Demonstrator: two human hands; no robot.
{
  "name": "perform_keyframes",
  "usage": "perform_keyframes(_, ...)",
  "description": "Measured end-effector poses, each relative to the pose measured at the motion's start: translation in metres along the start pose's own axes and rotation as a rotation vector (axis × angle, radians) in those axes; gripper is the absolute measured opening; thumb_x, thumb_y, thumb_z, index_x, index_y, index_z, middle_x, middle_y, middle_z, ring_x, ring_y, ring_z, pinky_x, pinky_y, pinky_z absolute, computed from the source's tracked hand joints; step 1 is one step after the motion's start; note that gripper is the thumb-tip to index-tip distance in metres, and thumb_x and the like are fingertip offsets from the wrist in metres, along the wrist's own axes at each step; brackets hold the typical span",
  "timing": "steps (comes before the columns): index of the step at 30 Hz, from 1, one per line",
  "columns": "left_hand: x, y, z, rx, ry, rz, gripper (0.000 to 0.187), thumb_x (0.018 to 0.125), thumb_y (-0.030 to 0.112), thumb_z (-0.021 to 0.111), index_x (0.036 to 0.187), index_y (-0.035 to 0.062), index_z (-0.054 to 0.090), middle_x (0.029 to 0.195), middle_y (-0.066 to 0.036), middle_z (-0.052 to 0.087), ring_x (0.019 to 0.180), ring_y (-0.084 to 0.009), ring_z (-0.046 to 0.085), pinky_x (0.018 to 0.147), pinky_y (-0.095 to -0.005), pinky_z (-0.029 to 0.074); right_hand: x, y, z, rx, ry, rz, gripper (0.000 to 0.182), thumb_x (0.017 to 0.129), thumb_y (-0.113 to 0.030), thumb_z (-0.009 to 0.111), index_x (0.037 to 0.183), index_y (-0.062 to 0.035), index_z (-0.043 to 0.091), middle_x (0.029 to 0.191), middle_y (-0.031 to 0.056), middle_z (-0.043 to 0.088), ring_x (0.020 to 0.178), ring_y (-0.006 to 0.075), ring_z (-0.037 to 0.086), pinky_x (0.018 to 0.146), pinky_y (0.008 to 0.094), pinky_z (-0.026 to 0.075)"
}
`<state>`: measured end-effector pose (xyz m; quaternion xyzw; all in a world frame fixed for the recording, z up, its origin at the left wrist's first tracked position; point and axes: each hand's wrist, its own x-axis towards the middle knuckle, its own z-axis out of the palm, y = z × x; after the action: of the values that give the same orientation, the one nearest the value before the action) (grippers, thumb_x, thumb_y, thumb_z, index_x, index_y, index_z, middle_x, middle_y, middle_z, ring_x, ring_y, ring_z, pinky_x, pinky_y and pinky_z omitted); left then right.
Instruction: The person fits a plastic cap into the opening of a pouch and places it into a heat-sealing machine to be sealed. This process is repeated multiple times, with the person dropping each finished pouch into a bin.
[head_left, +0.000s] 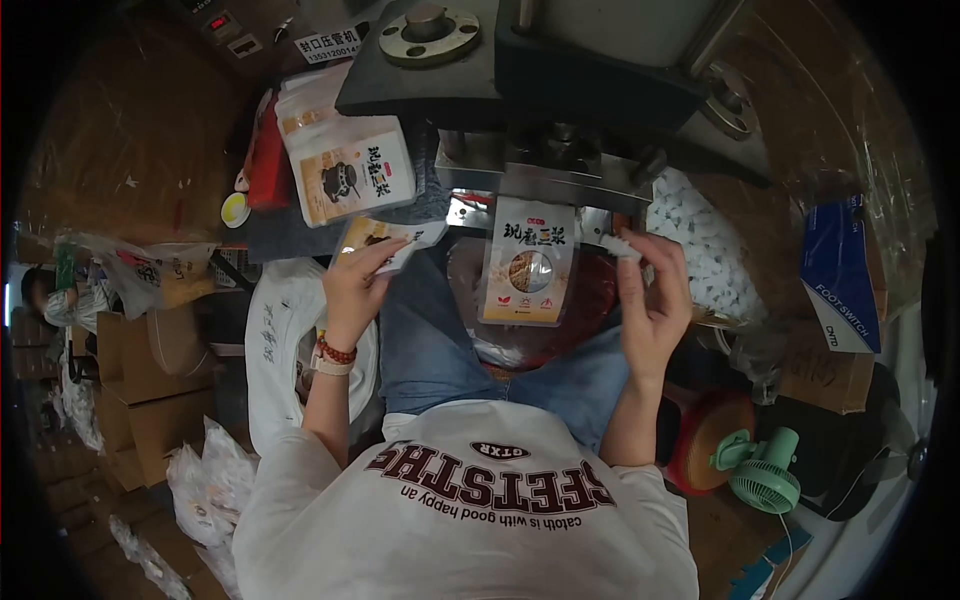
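My left hand [354, 288] is closed on a printed flat pouch [412, 238], held beside the machine with the thumb on top. Between the fingertips of my right hand [655, 305] is a small white plastic piece [622, 246], which looks like a pouch spout. Another printed pouch [530, 270], with a round window, hangs from the front of the metal press [570, 165], its top edge at the jaws. To the left lies a stack of similar pouches [355, 178]. A heap of small white plastic pieces [695, 250] lies just right of my right hand.
A red object [268, 160] and a yellow-rimmed round item [235, 209] sit left of the stack. A white bucket [268, 370] stands by my left forearm. At right are a blue foot-switch box [840, 275] and a green fan [766, 476]. Cardboard boxes [165, 420] fill the left.
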<state>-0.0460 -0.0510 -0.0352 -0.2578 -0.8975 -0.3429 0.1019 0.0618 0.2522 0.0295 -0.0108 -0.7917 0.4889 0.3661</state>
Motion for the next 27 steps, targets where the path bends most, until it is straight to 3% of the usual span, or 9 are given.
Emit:
perform_keyframes(1,0.002,0.013,0.003,-0.081,0.069,-0.006,0.046,0.062,-0.008,0.057,0.100,0.0116,0.071,0.098,-0.005,0.071,0.087,-0.0221,0.068,0.073,-0.0316,0.054,0.000,-0.012,0.007,-0.052,-0.060,-0.079,0.022,0.082,-0.002,0.067,0.105,-0.0007,0.065,0.095,0.0097,0.061,0.079,0.0183,0.055,0.071,0.0251,0.044)
perform_keyframes(4,0.005,0.044,0.010,-0.029,0.113,0.113,0.047,0.059,-0.008,0.057,0.100,0.0105,0.071,0.099,-0.005,0.071,0.089,-0.0226,0.067,0.074,-0.0318,0.054,-0.005,-0.021,0.032,-0.245,-0.211,-0.338,0.025,0.077,-0.005,0.069,0.102,-0.0032,0.065,0.096,0.0097,0.061,0.083,0.0270,0.057,0.078,0.0370,0.043)
perform_keyframes(9,0.011,0.083,0.002,0.079,0.111,0.335,0.046,0.058,-0.005,0.060,0.101,0.0093,0.070,0.100,-0.004,0.070,0.090,-0.0229,0.067,0.073,-0.0322,0.055,-0.011,-0.025,0.040,-0.339,-0.329,-0.401,0.021,0.077,-0.006,0.069,0.098,-0.0034,0.067,0.094,0.0083,0.063,0.087,0.0273,0.058,0.081,0.0373,0.041)
perform_keyframes(12,0.011,0.097,-0.004,-0.136,-0.088,0.318,0.035,0.065,-0.002,0.064,0.098,0.0079,0.071,0.097,-0.006,0.071,0.085,-0.0245,0.068,0.069,-0.0305,0.055,-0.006,-0.028,0.020,-0.236,-0.340,-0.445,0.026,0.078,-0.011,0.068,0.103,-0.0033,0.063,0.099,0.0088,0.061,0.092,0.0271,0.057,0.085,0.0396,0.040)
perform_keyframes(15,0.008,0.089,0.025,-0.498,-0.168,0.214,0.018,0.077,0.005,0.068,0.095,0.0051,0.071,0.089,-0.008,0.071,0.075,-0.0176,0.069,0.064,-0.0263,0.054,-0.004,-0.016,0.017,-0.108,-0.409,-0.322,0.033,0.081,-0.009,0.067,0.112,-0.0032,0.061,0.103,0.0117,0.062,0.092,0.0289,0.058,0.085,0.0373,0.041)
perform_keyframes(17,0.011,0.076,0.049,-0.627,-0.568,-0.263,0.017,0.087,0.016,0.068,0.091,0.0008,0.072,0.084,-0.008,0.071,0.070,-0.0090,0.066,0.063,-0.0230,0.051,-0.005,-0.006,0.019,-0.259,-0.383,-0.124,0.039,0.086,-0.011,0.064,0.123,-0.0026,0.056,0.112,0.0151,0.059,0.098,0.0309,0.058,0.090,0.0376,0.041)
perform_keyframes(20,0.017,0.074,0.086,-1.004,-0.544,-0.498,0.024,0.089,0.020,0.068,0.092,-0.0033,0.070,0.084,-0.006,0.071,0.072,-0.0051,0.063,0.063,-0.0223,0.051,-0.004,0.009,0.003,-0.322,-0.201,-0.059,0.046,0.089,-0.013,0.061,0.132,-0.0031,0.047,0.117,0.0177,0.056,0.111,0.0350,0.050,0.092,0.0416,0.039)
perform_keyframes(25,0.050,0.081,0.088,-1.282,-0.468,-0.675,0.027,0.089,0.018,0.067,0.101,-0.0061,0.066,0.093,-0.009,0.070,0.078,-0.0109,0.066,0.069,-0.0242,0.053,0.014,0.022,-0.039,-0.550,0.006,0.061,0.029,0.088,-0.018,0.062,0.110,0.0005,0.060,0.103,0.0167,0.063,0.096,0.0351,0.058,0.086,0.0425,0.043)
perform_keyframes(27,0.059,0.080,0.091,-1.411,-0.462,-0.703,0.029,0.089,0.018,0.067,0.104,-0.0063,0.064,0.100,-0.011,0.069,0.084,-0.0127,0.067,0.072,-0.0252,0.054,0.007,0.048,-0.042,-1.022,-0.151,0.302,0.027,0.086,-0.015,0.062,0.107,0.0010,0.062,0.101,0.0179,0.063,0.096,0.0359,0.058,0.082,0.0441,0.046)
